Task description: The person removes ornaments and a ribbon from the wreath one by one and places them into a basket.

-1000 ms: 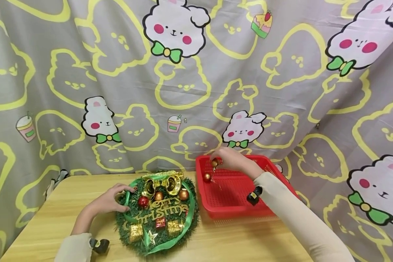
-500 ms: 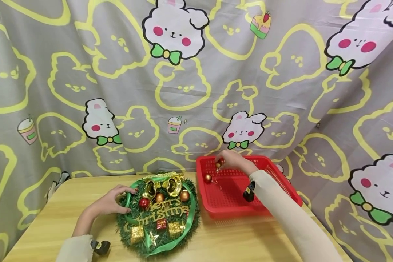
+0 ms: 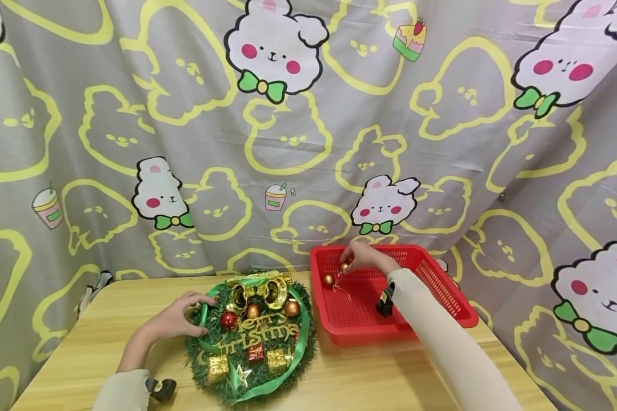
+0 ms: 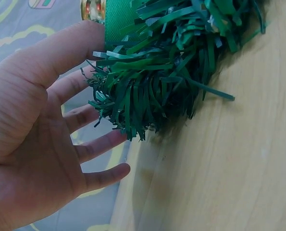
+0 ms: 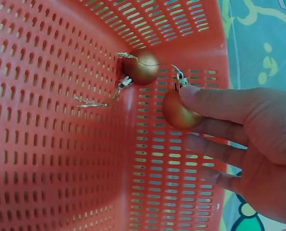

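My left hand (image 3: 177,321) touches the left edge of a green tinsel Christmas wreath (image 3: 285,383). In the left wrist view its thumb lies by the green ribbon (image 4: 119,24), and the other fingers spread out straight behind the tinsel (image 4: 147,91). Gold bells (image 3: 275,294), baubles, small gift boxes and gold lettering decorate the wreath. My right hand (image 3: 362,257) is inside a red plastic basket (image 3: 360,337), pinching a gold bauble (image 5: 174,111) near its silver cap between thumb and fingers. Another gold bauble (image 5: 145,70) with a gold string sits in the basket's corner.
The basket stands right of the wreath on a wooden table (image 3: 128,297), close to the patterned grey curtain (image 3: 298,142) behind. Its perforated walls (image 5: 176,202) rise around the right hand. Each wrist wears a black camera strap (image 3: 160,390).
The right hand, with the gold bauble, has moved slightly right and lower into the basket. The left hand keeps its place at the wreath; the whole view has shifted a little.
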Demonstrator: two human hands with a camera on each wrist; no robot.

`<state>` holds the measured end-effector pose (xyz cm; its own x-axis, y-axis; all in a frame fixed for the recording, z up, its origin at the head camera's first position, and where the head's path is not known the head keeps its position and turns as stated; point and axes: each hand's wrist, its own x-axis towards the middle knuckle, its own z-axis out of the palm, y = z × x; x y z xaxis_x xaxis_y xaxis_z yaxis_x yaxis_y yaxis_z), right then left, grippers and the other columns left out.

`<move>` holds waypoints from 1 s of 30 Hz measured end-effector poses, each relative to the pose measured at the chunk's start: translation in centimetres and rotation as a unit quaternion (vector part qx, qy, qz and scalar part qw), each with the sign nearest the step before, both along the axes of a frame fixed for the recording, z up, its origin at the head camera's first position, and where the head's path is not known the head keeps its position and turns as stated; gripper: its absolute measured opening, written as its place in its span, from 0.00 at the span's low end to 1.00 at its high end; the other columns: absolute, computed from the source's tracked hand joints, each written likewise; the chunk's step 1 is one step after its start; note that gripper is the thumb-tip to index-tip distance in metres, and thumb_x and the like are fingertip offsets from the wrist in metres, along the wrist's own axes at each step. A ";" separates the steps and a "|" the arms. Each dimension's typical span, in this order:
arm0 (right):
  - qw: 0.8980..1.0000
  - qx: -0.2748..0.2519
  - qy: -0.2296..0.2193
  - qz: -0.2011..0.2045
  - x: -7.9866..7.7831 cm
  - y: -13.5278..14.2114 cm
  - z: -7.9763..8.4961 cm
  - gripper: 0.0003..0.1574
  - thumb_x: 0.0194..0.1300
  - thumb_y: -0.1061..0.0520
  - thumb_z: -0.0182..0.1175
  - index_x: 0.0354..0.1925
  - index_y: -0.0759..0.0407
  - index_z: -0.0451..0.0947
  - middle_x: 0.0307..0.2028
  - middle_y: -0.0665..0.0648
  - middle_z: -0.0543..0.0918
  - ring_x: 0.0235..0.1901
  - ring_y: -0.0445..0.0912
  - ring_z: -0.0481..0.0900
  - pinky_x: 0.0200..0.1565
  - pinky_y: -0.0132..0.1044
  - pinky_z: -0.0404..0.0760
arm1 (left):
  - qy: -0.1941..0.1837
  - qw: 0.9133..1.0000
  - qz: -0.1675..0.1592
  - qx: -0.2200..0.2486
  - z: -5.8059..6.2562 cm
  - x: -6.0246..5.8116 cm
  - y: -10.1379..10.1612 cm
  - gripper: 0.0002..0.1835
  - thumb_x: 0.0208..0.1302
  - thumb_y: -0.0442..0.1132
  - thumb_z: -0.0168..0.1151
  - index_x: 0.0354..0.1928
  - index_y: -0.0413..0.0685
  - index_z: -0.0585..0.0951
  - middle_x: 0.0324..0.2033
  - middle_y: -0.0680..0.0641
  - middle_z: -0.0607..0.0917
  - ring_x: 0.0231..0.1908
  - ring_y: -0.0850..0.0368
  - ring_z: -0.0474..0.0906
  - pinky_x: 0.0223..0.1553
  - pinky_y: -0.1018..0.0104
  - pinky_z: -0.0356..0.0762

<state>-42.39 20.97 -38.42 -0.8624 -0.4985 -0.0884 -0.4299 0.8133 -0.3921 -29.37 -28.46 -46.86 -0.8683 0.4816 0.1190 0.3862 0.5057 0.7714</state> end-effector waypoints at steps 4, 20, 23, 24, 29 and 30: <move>1.000 0.014 -0.012 -0.009 -0.2 -0.2 -0.4 0.18 0.60 0.59 0.74 0.48 0.63 0.87 0.42 0.57 0.89 0.38 0.44 0.81 0.43 0.37 0.83 | 0.004 1.000 0.003 -0.003 0.1 -0.2 -0.1 0.32 0.53 0.37 0.77 0.61 0.42 0.77 0.62 0.29 0.69 0.63 0.25 0.66 0.61 0.25 0.70; 0.996 0.037 -0.062 -0.048 -0.2 -0.7 -2.9 0.13 0.60 0.59 0.74 0.44 0.61 0.88 0.38 0.55 0.89 0.38 0.45 0.82 0.48 0.41 0.88 | 0.008 1.000 0.008 -0.012 -0.3 -0.2 -0.2 0.32 0.52 0.39 0.78 0.61 0.44 0.78 0.62 0.29 0.70 0.62 0.27 0.68 0.60 0.27 0.72; 0.996 0.045 -0.064 -0.049 -0.3 -0.7 -3.1 0.12 0.60 0.58 0.74 0.43 0.60 0.88 0.38 0.54 0.89 0.37 0.44 0.82 0.47 0.41 0.87 | 0.007 1.000 0.008 -0.014 -0.3 -0.2 -0.2 0.33 0.52 0.39 0.78 0.61 0.44 0.78 0.62 0.29 0.70 0.62 0.27 0.68 0.60 0.26 0.72; 0.996 0.046 -0.064 -0.050 -0.4 -0.7 -3.2 0.12 0.60 0.58 0.74 0.42 0.60 0.88 0.37 0.54 0.89 0.36 0.44 0.81 0.47 0.41 0.87 | 0.008 1.000 0.010 -0.015 -0.3 -0.2 -0.2 0.33 0.51 0.39 0.78 0.60 0.44 0.78 0.62 0.29 0.70 0.62 0.26 0.68 0.60 0.26 0.71; 0.995 0.043 -0.070 -0.056 -0.3 -0.6 -3.4 0.12 0.61 0.57 0.73 0.44 0.60 0.88 0.37 0.54 0.88 0.36 0.45 0.81 0.47 0.41 0.87 | 0.010 1.000 0.012 -0.016 -0.1 -0.2 -0.2 0.33 0.51 0.39 0.79 0.60 0.44 0.78 0.63 0.29 0.70 0.62 0.25 0.67 0.59 0.24 0.71; 0.995 0.042 -0.071 -0.055 -0.3 -0.6 -3.4 0.12 0.62 0.57 0.73 0.44 0.60 0.88 0.38 0.54 0.88 0.37 0.45 0.81 0.48 0.42 0.87 | 0.008 1.000 0.012 -0.017 -0.1 -0.2 -0.2 0.33 0.51 0.39 0.79 0.60 0.44 0.78 0.63 0.29 0.70 0.62 0.25 0.68 0.60 0.25 0.71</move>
